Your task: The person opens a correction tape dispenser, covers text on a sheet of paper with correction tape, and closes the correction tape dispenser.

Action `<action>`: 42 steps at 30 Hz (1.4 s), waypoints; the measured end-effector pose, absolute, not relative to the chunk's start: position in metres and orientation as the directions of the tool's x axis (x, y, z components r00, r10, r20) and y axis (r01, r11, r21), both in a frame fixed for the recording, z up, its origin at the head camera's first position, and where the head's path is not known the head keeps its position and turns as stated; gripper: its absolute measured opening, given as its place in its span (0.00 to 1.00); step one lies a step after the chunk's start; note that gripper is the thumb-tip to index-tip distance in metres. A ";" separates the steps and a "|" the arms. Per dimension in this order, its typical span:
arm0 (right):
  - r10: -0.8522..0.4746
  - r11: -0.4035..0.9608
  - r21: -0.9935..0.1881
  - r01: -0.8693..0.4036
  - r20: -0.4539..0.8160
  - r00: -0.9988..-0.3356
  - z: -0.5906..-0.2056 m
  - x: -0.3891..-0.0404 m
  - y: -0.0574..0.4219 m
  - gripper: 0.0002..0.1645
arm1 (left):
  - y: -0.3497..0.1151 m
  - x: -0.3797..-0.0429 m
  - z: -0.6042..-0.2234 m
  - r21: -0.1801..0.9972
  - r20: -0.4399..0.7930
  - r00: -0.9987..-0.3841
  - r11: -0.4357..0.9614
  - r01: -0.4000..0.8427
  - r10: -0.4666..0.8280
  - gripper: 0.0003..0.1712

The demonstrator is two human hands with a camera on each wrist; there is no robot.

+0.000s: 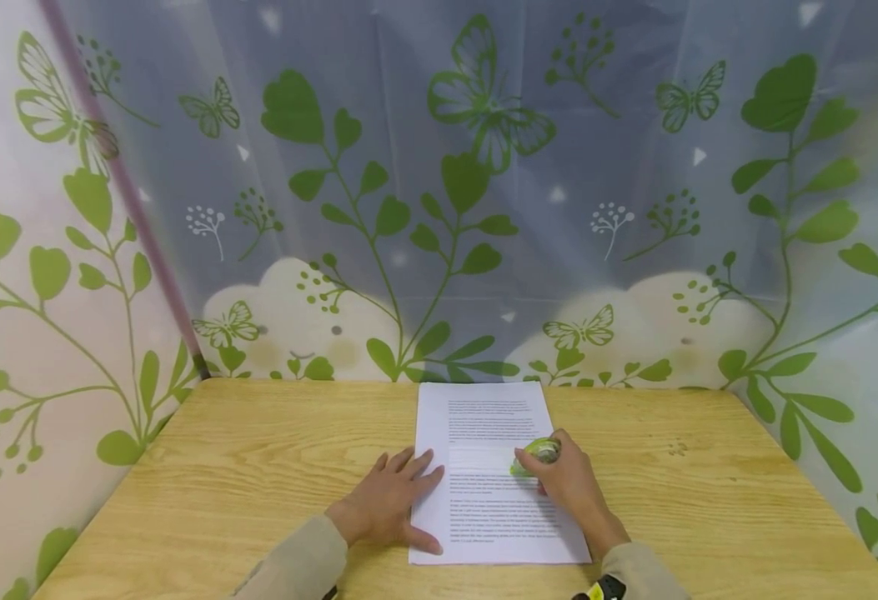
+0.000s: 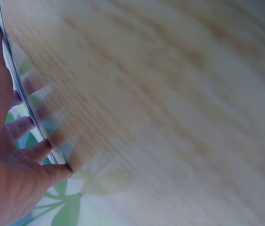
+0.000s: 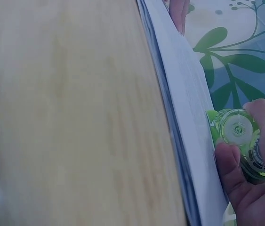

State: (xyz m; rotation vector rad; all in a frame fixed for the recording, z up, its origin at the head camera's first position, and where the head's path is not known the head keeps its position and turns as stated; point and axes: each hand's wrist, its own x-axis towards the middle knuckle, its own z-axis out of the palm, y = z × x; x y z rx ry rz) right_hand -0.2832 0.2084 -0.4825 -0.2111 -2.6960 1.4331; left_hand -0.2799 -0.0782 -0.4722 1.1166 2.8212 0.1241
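A stack of printed paper (image 1: 484,533) lies on the table, with a blank white band across its lines of text near the middle. My left hand (image 1: 389,500) rests at the stack's left edge with its fingers spread, the fingertips and thumb on the paper. In my right hand (image 1: 572,479) I grip a green, see-through correction tape (image 1: 536,455) over the right part of the white band. The right wrist view shows the correction tape (image 3: 238,129) between thumb and fingers, its round reel visible and its narrow end at the paper. Whether the tip touches the sheet is hard to tell.
The wooden table (image 1: 709,492) extends on both sides of the stack. Behind it hangs a curtain (image 1: 378,125) printed with green leaves and butterflies, close to the table's back edge. The top of the stack lies near that back edge.
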 end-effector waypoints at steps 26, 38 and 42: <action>0.157 0.578 -0.811 0.090 0.002 -0.988 -0.480 -0.282 0.221 0.27 | -0.079 -0.281 -0.474 0.106 -0.060 -0.725 0.727 0.679 0.686 0.61; 0.172 0.581 -0.809 0.093 0.011 -0.985 -0.478 -0.279 0.229 0.27 | -0.079 -0.281 -0.475 0.089 -0.038 -0.719 0.719 0.689 0.694 0.61; 0.175 0.596 -0.797 0.094 0.014 -0.984 -0.478 -0.279 0.231 0.27 | -0.079 -0.281 -0.476 0.086 -0.038 -0.720 0.720 0.689 0.693 0.61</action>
